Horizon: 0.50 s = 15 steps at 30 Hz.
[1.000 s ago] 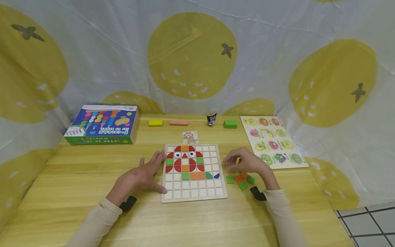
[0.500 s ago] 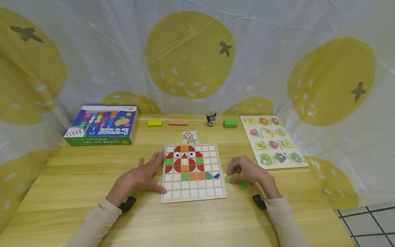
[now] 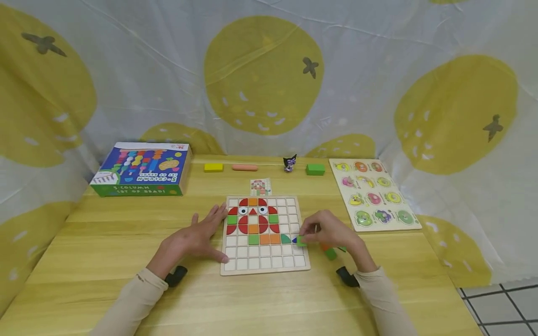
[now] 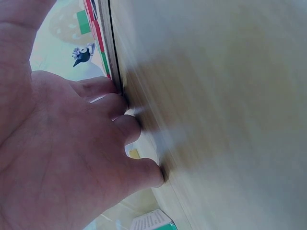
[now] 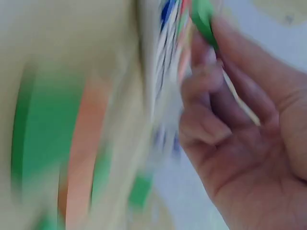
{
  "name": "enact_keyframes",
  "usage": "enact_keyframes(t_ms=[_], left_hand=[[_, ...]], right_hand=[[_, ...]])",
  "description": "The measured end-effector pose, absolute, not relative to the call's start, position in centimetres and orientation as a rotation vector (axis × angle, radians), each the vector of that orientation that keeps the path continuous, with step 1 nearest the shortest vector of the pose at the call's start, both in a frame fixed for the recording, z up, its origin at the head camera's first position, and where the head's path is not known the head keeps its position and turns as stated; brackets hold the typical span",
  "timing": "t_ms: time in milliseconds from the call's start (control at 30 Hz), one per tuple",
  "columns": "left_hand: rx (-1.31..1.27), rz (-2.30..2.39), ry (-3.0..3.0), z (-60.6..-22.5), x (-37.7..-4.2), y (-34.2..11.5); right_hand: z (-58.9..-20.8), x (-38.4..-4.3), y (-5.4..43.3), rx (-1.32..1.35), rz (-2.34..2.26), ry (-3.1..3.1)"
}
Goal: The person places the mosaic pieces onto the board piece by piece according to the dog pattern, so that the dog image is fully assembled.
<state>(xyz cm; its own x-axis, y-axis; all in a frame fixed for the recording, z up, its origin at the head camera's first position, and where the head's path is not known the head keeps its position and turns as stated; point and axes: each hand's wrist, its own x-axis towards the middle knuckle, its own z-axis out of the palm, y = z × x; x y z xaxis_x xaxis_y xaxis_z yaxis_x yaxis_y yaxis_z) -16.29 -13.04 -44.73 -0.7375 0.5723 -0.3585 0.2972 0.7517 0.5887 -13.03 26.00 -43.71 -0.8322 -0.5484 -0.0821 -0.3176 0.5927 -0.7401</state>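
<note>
A wooden grid board point(image 3: 260, 259) lies mid-table, with red, orange, green and blue tiles forming a pattern in its cells. My left hand point(image 3: 193, 240) rests along the board's left edge, fingers spread, thumb at the lower left corner. Between thumb and fingertips my right hand point(image 3: 329, 228) pinches a green square tile point(image 5: 204, 21), held over the board's right edge near the blue tile point(image 3: 294, 240). Under and beside the right hand lie loose orange and green tiles point(image 3: 331, 254), partly hidden by it. A small picture card point(image 3: 261, 186) lies just behind the board.
At the back left is a bead-set box point(image 3: 140, 170). A yellow block point(image 3: 213, 167), a pink stick point(image 3: 244, 167), a small black-and-purple figurine point(image 3: 289, 163) and a green block point(image 3: 315, 169) line the back. A fruit puzzle board point(image 3: 371, 193) lies at the right.
My right hand reached down to the loose tiles, picked up a green square tile and carried it left to the board's right edge. My left hand stays at the board.
</note>
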Motion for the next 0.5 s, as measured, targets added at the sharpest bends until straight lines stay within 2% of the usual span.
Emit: enact_keyframes(t_ms=[267,500], left_hand=[[0.663,0.678,2.418,-44.7,-16.4,-13.1],[0.662,0.668,2.421,-44.8,-16.4,-13.1]], right_hand=[[-45.1,-12.8,17.4,-0.818,-1.203,2.486],[-45.7,-12.4,14.4,-0.792,-1.164,2.498]])
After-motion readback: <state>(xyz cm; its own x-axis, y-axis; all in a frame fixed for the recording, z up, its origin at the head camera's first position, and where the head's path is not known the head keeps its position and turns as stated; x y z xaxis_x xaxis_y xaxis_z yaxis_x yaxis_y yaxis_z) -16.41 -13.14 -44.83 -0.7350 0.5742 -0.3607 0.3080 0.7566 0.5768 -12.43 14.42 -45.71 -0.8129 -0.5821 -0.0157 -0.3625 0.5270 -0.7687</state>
